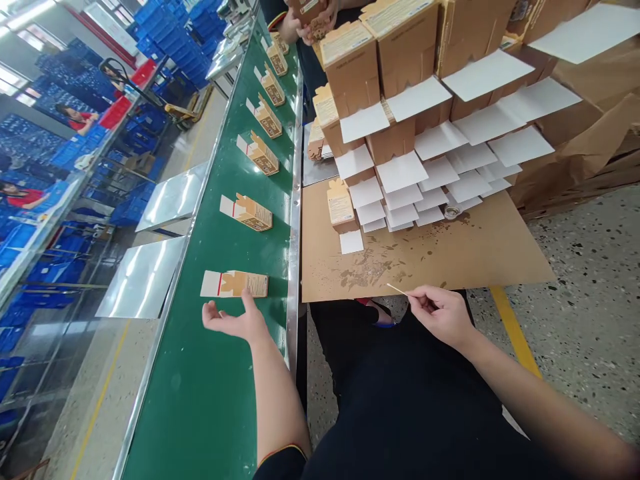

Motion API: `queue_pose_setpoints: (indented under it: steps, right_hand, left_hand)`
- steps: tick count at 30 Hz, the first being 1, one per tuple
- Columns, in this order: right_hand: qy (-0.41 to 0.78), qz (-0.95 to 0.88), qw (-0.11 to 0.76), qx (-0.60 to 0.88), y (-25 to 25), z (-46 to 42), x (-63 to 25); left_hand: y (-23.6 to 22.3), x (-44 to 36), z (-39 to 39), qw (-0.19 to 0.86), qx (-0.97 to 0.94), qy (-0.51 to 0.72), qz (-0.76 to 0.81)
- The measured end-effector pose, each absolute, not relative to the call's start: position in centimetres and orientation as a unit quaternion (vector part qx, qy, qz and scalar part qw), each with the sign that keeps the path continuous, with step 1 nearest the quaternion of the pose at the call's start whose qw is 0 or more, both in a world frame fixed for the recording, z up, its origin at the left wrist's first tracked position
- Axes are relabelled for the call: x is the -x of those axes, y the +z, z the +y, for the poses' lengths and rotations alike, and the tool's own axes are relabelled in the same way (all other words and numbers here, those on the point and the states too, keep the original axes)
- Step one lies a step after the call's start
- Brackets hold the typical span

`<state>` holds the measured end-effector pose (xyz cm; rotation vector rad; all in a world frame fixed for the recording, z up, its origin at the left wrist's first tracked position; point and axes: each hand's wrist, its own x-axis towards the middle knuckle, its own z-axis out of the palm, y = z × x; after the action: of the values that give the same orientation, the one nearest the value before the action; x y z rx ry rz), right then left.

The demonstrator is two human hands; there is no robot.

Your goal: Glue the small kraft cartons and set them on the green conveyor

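My left hand [235,320] reaches over the green belt with its fingers and thumb apart. It is close beside a small brown carton [256,285], which lies on its side with a white flap pointing left; I cannot tell whether the thumb touches it. In my right hand [443,315] a thin cotton swab [397,289] is pinched, its pale tip pointing left over the edge of a stained cardboard sheet [500,260]. A little round clear dish [451,212] sits on that sheet, by the stacked cartons.
More open cartons [256,212] stand in a row along the green belt [200,393]. Stacked cartons with white flaps [407,172] fill the back of the cardboard. Across the belt's far end, a co-worker's hands [313,23] hold a carton. A metal rail [295,267] divides belt and cardboard.
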<state>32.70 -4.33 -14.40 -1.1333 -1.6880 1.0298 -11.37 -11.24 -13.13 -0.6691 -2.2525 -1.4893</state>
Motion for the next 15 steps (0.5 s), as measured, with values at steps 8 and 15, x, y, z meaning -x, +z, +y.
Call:
queue_pose_setpoints:
  steps: [8,15]
  right_hand:
    - [0.388,-0.685,0.424,0.448,-12.9,-4.3,-32.6]
    - [0.346,-0.672,0.450,0.475,-11.8,-5.0,-34.5]
  left_hand:
    - [-8.8,2.1,2.2,0.010,0.473,-0.533,-0.701]
    - [-8.1,3.3,6.9,0.038,0.558,-0.363,-0.745]
